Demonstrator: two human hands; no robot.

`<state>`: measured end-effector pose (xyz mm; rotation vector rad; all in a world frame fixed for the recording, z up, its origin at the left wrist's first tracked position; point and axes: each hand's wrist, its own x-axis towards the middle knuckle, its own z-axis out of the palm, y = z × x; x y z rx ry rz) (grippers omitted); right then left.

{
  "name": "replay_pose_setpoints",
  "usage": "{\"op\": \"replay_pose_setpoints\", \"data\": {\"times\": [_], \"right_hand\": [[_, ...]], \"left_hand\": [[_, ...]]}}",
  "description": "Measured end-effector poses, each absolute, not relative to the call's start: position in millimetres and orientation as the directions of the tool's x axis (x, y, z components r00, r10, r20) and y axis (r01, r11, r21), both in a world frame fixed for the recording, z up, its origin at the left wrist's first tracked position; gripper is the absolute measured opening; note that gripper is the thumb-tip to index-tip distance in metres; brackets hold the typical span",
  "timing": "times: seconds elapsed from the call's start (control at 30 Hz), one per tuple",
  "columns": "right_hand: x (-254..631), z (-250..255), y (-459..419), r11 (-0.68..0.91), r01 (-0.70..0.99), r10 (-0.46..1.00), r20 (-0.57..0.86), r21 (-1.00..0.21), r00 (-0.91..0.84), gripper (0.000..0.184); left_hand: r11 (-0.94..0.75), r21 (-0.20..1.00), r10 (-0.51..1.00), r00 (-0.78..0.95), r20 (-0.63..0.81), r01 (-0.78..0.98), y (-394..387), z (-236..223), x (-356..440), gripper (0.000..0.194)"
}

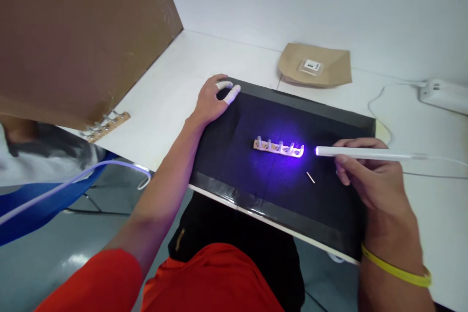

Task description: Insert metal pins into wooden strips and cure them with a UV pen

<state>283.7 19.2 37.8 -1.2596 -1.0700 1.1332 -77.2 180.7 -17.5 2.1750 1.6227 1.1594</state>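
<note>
The person's right hand (376,180) is at 3 o'clock of the black mat (329,214), and its fingers are clamped on a slim white lamp wand (369,153), with the thumb on the near side. The tip of this wand glows violet and points to 9 o'clock, toward a small wooden strip (274,149), but does not touch it. The strip lies near the middle of the mat, and I count on it five small clear pieces in a row; violet light covers them and the mat around. Near the strip, at 4 o'clock from it, a short metal pin (310,177) lies on the mat.

The left hand (212,102) rests on the mat's corner at about 11 o'clock. Its thumb and forefinger wear white finger cots (232,94) and stand apart, with a gap between.

On the white bench (164,87), beyond the mat at 1 o'clock, I see a brown paper tray (334,70), which carries a small clear case (310,67). A white power block (446,95) is at 2 o'clock. At 9 o'clock, well apart from the mat, a second wooden strip (109,127) lies close to a brown partition (80,34).
</note>
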Motion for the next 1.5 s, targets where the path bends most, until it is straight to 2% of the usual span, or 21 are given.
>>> {"op": "replay_pose_setpoints", "data": {"times": [0.23,0.6,0.8,1.13,1.5], "right_hand": [[284.4,36.2,18.9,-0.012,-0.046,0.989,-0.018,-0.999,0.144,0.037],[281.8,37.8,20.9,-0.003,-0.033,0.986,-0.008,-0.999,0.166,0.037],[278.0,32.2,24.8,0.018,-0.071,0.987,0.006,-0.997,0.16,0.038],[287.8,26.2,25.8,-0.019,-0.019,0.992,-0.021,-1.0,0.127,0.037],[292.0,29.1,20.5,-0.013,-0.043,0.99,-0.019,-0.999,0.142,0.036]], "left_hand": [[-0.449,0.547,0.861,0.18,0.475,0.706,174.8,-13.0,-72.3,0.022],[-0.431,0.568,0.88,0.187,0.436,0.701,175.0,-16.5,-72.4,0.025],[-0.433,0.572,0.873,0.165,0.46,0.697,174.8,-14.7,-71.9,0.023],[-0.425,0.601,0.874,0.134,0.468,0.676,178.9,-15.9,-74.5,0.024],[-0.312,0.671,0.924,0.051,0.379,0.673,191.1,-12.7,-87.7,0.033]]}}
